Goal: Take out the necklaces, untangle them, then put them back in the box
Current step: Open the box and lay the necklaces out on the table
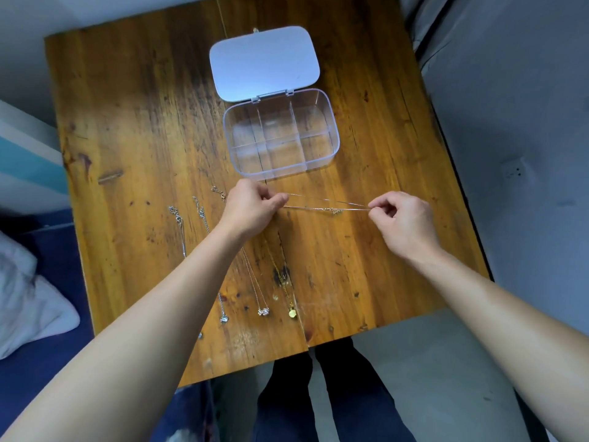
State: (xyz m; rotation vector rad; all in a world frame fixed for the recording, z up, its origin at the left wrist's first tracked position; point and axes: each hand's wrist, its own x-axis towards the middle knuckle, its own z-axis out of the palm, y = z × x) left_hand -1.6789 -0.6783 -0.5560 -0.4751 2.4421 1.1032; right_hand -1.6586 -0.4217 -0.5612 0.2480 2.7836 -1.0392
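- Head view, item one: a worn brown wooden table [134, 122], one, with a seam running front to back near the middle.
- One clear plastic compartment box [281, 135], six cells in two rows of three, all showing bare bottoms; its pale lid [264, 62] lies folded flat behind on the hinge, toward the far edge.
- One thin silver chain necklace [325, 207], stretched level between the two hands just in front of the box, doubled into two strands, clasp near the middle.
- The left hand [251, 208], fingers closed, pinches the chain's left end.
- The right hand [404, 220], thumb and forefinger closed, pinches the right end.
- Four further necklaces at least lie in parallel lines under and beside the left forearm: one silver bar-type chain [181, 231] outermost, two with small silver pendants [264, 311] at the near end, one gold chain with a round gold pendant [292, 313].
- Open room: the table's right half and left far corner are bare wood; pendants lie near the front edge.
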